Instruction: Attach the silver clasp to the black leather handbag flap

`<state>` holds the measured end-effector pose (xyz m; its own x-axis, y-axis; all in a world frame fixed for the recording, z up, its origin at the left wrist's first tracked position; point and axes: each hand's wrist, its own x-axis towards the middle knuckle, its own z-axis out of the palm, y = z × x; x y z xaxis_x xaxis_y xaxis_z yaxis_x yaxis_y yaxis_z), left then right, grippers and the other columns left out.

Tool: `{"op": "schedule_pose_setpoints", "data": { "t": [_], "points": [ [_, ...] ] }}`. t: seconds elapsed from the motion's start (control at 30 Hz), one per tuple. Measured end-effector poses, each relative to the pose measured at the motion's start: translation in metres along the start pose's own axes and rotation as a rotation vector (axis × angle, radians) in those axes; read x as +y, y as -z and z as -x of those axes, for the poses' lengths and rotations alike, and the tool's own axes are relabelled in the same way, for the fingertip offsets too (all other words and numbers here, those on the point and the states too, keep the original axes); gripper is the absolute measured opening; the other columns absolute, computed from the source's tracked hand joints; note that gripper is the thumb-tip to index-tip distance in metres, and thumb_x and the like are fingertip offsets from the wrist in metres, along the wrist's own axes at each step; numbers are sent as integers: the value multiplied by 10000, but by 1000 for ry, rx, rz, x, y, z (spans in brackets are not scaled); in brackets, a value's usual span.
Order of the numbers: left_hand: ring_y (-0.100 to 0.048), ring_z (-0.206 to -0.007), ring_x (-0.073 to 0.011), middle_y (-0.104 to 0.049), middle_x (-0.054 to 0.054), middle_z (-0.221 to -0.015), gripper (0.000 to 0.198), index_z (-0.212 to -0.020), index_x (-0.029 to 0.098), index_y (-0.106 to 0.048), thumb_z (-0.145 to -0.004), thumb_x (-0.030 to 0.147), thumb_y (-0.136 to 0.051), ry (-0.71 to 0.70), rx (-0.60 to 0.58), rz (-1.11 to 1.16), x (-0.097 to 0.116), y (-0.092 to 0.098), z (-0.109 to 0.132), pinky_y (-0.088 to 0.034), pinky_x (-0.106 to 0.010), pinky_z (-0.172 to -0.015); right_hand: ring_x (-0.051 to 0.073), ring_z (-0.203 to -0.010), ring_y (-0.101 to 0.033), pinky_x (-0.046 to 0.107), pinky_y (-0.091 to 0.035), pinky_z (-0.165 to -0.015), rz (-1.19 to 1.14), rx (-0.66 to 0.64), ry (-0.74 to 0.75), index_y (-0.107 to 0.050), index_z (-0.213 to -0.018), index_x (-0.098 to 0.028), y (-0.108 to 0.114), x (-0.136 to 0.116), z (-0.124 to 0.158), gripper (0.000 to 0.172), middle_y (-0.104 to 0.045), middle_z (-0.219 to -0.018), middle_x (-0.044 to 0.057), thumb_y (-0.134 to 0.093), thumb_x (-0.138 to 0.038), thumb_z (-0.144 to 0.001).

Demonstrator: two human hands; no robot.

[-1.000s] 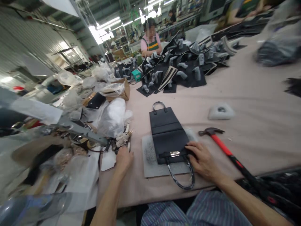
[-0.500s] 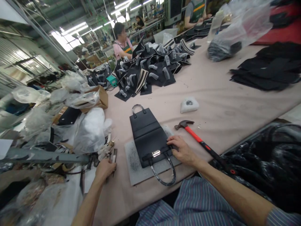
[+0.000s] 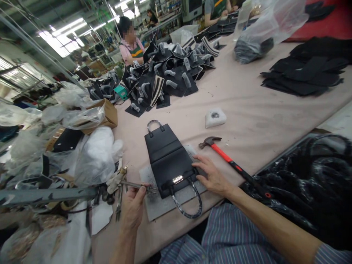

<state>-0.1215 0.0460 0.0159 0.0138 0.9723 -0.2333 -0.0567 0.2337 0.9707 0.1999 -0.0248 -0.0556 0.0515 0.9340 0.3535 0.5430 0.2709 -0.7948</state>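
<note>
A black handbag panel (image 3: pixel 167 154) lies spread flat on a grey slab (image 3: pixel 154 209), with a plastic-wrapped handle at each end and a silver clasp (image 3: pixel 177 179) near the closer one. My left hand (image 3: pixel 133 205) is closed around a slim metal tool (image 3: pixel 137 185); its exact kind is unclear. The tool's tip points right, over the slab's left part beside the bag. At the bag's right edge, my right hand (image 3: pixel 213 178) rests with fingers apart, holding nothing. Just beyond it lies a claw hammer (image 3: pixel 225 157) with a red and black handle.
A whitish block (image 3: pixel 215 118) with a dark spot sits behind the hammer. Black pieces with wrapped handles (image 3: pixel 170 80) are heaped at the back. Plastic bags (image 3: pixel 96 154) and a cardboard box (image 3: pixel 110 113) crowd the left. Black sheets (image 3: pixel 305 73) lie right; a co-worker (image 3: pixel 130 44) is behind.
My left hand has picked up the slim metal tool from the tools at the left and brought it right, toward the bag. My right hand's fingers have spread slightly; the view has shifted.
</note>
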Motion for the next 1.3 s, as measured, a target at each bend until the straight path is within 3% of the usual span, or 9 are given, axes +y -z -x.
{"op": "schedule_pose_setpoints", "data": {
  "t": [0.13, 0.27, 0.5, 0.6, 0.73, 0.93, 1.1, 1.3],
  "points": [
    [-720, -882, -197, -732, -55, -925, 359, -940, 152, -696, -760, 431, -832, -179, -120, 12, -17, -67, -8, -561, -308, -854, 310, -1314, -458, 546, -406, -1109, 131, 28, -83, -616, -1190, -173, 1, -13, 0, 402, -530, -1404, 154, -602, -136, -789],
    [-718, -876, -192, -718, -61, -941, 297, -969, 156, -681, -831, 404, -767, -247, -194, -43, -29, -103, -26, -559, -299, -833, 300, -1124, -554, 492, -458, -1011, 284, 134, -273, -645, -1077, -149, -1, -40, 3, 272, -647, -1144, 152, -530, -169, -831],
    [-725, -915, -206, -718, -71, -991, 286, -994, 163, -669, -860, 407, -736, -202, -245, 12, -46, -98, -40, -558, -316, -870, 237, -927, -650, 386, -491, -870, 56, 48, -715, -630, -1171, -156, -5, -64, -1, 409, -705, -1035, 105, -522, -283, -797],
    [-730, -944, -221, -710, -87, -1057, 292, -998, 161, -660, -862, 407, -738, -196, -269, 29, -44, -97, -40, -566, -329, -882, 213, -816, -640, 337, -492, -747, -147, 91, -877, -653, -1065, -149, -1, -61, -13, 393, -693, -895, 73, -588, -341, -729],
    [-739, -941, -232, -714, -96, -1069, 284, -983, 161, -642, -863, 398, -743, -182, -305, 52, -42, -99, -40, -578, -341, -872, 141, -584, -496, 282, -396, -534, -405, -16, -1004, -642, -841, -174, 7, -59, -28, 308, -551, -653, -16, -648, -411, -646],
    [-744, -935, -233, -733, -85, -1056, 284, -970, 168, -619, -852, 382, -763, -162, -327, 136, -45, -95, -45, -575, -366, -895, 107, -565, -467, 250, -399, -539, -549, -57, -1009, -499, -680, -210, 8, -69, -36, 298, -481, -573, -68, -727, -338, -538],
    [-747, -926, -228, -748, -78, -1035, 299, -985, 170, -608, -838, 364, -781, -131, -354, 172, -31, -100, -42, -576, -373, -890, 174, -717, -626, 325, -509, -684, -883, -89, -1022, -601, -867, -187, -9, -71, -30, 364, -690, -792, 5, -738, -306, -551],
    [-740, -961, -228, -752, -88, -1040, 276, -964, 162, -637, -823, 338, -796, -125, -407, 105, -15, -113, -31, -570, -341, -886, 156, -669, -616, 295, -479, -636, -1048, -88, -950, -646, -854, -173, -14, -61, -23, 339, -701, -753, 6, -785, -322, -584]
  ]
}}
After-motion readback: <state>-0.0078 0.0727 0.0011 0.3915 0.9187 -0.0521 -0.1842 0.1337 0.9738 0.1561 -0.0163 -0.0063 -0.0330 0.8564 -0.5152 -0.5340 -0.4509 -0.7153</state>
